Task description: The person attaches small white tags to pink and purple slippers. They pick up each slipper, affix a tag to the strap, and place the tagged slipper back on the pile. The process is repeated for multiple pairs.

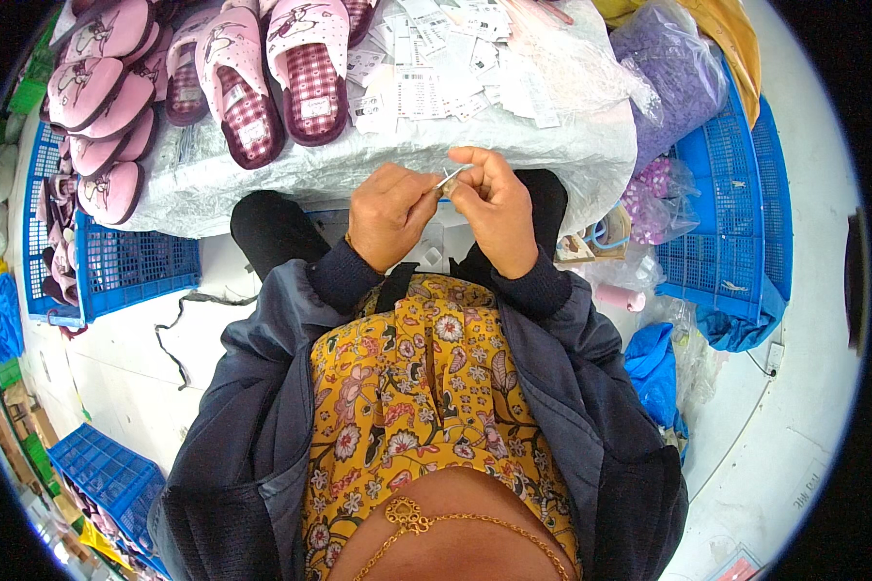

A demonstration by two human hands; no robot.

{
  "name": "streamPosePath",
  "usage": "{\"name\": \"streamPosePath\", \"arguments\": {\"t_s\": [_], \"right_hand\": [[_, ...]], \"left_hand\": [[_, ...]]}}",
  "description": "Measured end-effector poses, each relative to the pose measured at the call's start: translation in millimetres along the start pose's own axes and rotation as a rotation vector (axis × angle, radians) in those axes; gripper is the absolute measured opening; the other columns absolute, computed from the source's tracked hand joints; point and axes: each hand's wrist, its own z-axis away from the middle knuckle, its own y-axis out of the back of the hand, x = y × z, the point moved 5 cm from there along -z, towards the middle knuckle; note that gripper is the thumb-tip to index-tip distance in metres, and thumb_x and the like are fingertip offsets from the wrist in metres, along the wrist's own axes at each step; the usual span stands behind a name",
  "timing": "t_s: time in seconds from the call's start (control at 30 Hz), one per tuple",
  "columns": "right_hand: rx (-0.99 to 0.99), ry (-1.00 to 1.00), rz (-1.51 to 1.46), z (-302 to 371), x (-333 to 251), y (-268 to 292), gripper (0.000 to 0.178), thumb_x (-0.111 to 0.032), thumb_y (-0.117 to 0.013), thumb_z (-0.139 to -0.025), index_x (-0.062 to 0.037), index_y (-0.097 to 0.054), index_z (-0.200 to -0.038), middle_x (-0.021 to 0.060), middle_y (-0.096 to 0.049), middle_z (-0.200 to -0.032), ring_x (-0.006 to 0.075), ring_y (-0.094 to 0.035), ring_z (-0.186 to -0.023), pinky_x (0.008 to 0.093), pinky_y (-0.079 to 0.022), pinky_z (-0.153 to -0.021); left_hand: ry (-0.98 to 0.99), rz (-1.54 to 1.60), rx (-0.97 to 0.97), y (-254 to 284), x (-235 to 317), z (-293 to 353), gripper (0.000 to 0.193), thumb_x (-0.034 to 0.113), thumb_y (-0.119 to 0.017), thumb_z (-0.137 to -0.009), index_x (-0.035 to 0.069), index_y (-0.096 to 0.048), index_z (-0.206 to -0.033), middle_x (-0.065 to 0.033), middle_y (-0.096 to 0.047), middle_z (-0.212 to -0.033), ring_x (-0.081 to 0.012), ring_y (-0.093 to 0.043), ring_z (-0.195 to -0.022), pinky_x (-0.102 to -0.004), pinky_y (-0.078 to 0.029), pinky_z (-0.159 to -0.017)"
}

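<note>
My left hand (389, 215) and my right hand (497, 210) meet in front of the table's near edge, above my lap. A slim, silvery, pointed piece (452, 177) sticks out between the fingertips; its exact kind is too small to tell. My right thumb and fingers pinch it. The left fingers are closed right beside it, and what they hold is hidden. Beyond the hands, pink slippers (234, 92) with checked insoles lie on the covered table (378, 160). Loose white paper tags (421, 92) with printing are spread to their right.
More pink slippers (111, 107) are stacked at the far left. Blue plastic crates stand at the left (140, 257), lower left (107, 474) and right (712, 213). A bag of purple material (664, 73) leans at the table's right end. Blue plastic (652, 373) lies on the floor.
</note>
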Motion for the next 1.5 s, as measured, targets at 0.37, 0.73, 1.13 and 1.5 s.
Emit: {"name": "streamPosePath", "arguments": {"t_s": [0.37, 0.73, 1.13, 1.5], "right_hand": [[-0.213, -0.025, -0.014, 0.5, 14.1, 0.0, 0.017, -0.002, -0.067, -0.088, 0.0005, -0.065, -0.105, 0.0038, -0.069, -0.087, 0.0062, -0.062, -0.076, 0.0223, -0.051, -0.07], [-0.205, 0.186, 0.258, -1.5, -3.3, 0.8, 0.013, -0.013, -0.073, -0.085, -0.0026, -0.069, -0.091, 0.0081, -0.065, -0.085, 0.0182, -0.062, -0.077, 0.0302, -0.049, -0.07], [-0.062, 0.258, 0.17, -1.9, -2.9, 17.3, 0.01, -0.009, -0.074, -0.08, -0.0046, -0.069, -0.087, 0.0084, -0.063, -0.104, 0.0204, -0.06, -0.097, 0.0319, -0.047, -0.084], [-0.074, 0.117, -0.168, -2.2, 19.4, 29.5, 0.014, -0.013, -0.066, -0.095, -0.0002, -0.063, -0.1, 0.004, -0.067, -0.092, 0.0081, -0.06, -0.081, 0.0239, -0.049, -0.072]], "left_hand": [[0.704, 0.821, -0.262, -11.8, -35.1, 17.7, 0.019, 0.018, -0.056, -0.101, 0.001, -0.065, -0.099, 0.0025, -0.06, -0.08, -0.0066, -0.053, -0.072, -0.0226, -0.045, -0.065], [0.621, 0.616, -0.269, -12.3, -36.7, 17.6, 0.01, 0.011, -0.057, -0.098, 0.001, -0.06, -0.098, 0.0032, -0.058, -0.083, -0.0041, -0.05, -0.074, -0.0209, -0.044, -0.067], [0.174, -0.064, -0.011, 26.6, -30.5, -27.9, 0.016, 0.007, -0.074, -0.081, 0.001, -0.067, -0.095, -0.0101, -0.063, -0.086, -0.0227, -0.062, -0.076, -0.0331, -0.05, -0.068], [-0.033, -0.297, -0.109, -5.6, -37.6, -93.9, 0.022, 0.013, -0.07, -0.082, 0.006, -0.07, -0.103, -0.0128, -0.063, -0.096, -0.0306, -0.062, -0.09, -0.0382, -0.051, -0.076]]}}
